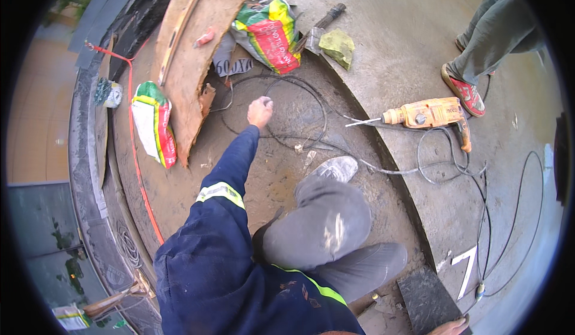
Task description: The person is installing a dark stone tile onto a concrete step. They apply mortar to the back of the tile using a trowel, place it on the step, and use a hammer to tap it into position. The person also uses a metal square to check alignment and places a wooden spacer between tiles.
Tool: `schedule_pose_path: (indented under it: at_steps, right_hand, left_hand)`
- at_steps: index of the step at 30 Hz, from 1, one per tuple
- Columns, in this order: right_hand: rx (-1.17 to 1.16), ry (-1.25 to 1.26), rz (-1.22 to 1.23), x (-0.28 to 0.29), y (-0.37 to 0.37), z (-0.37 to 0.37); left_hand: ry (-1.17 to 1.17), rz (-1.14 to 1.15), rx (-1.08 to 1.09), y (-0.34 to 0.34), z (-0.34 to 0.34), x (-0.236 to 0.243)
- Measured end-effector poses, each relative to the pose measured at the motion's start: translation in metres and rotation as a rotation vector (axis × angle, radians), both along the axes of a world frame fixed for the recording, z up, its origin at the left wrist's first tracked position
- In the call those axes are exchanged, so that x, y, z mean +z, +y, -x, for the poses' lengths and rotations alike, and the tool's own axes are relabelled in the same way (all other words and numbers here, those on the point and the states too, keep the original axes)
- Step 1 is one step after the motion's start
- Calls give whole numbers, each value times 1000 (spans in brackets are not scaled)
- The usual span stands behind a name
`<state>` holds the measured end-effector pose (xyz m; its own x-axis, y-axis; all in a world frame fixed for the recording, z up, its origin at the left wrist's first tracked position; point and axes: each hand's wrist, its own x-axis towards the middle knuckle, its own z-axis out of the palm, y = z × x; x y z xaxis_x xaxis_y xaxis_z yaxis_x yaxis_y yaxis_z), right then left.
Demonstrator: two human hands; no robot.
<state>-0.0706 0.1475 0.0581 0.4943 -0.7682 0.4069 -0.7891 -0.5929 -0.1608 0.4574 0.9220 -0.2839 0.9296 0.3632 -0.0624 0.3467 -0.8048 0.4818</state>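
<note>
So the flat, dark-grey, stone-looking slab (426, 300) sits lower right, right hand (452, 326) at its near edge, can't tell how tightly. Probably stiff, heavyish, chippy; opposite edges seem safest. Left hand (260, 112)'s bunched, contents unclear.

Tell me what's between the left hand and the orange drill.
In the head view, loops of dark cable and the step edge of the concrete slab lie between the left hand and the orange drill.

Two bare hands (260, 113), one dark slab (428, 299), one drill (426, 113), two red-green bags (157, 128), one yellowish block (338, 47)
</note>
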Motion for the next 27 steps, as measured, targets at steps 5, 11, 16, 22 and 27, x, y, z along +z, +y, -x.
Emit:
schedule_pose_path:
  at_steps: [5, 11, 16, 22, 27]
  right_hand:
    - [-53, 74, 48, 10, 28, -41]
    - [-86, 271, 181, 12, 42, -75]
    - [-390, 175, -37, 8, 29, -68]
    - [-351, 245, 37, 8, 2, -29]
    - [-333, 300, 74, 7, -19, -8]
  left_hand:
    - [-20, -154, 33, 42, -97, -47]
    - [-40, -261, 12, 87, -187, -105]
    - [123, -359, -95, 105, -222, -150]
    - [30, -441, 30, 101, -210, -151]
    - [115, -348, 2, 89, -196, -119]
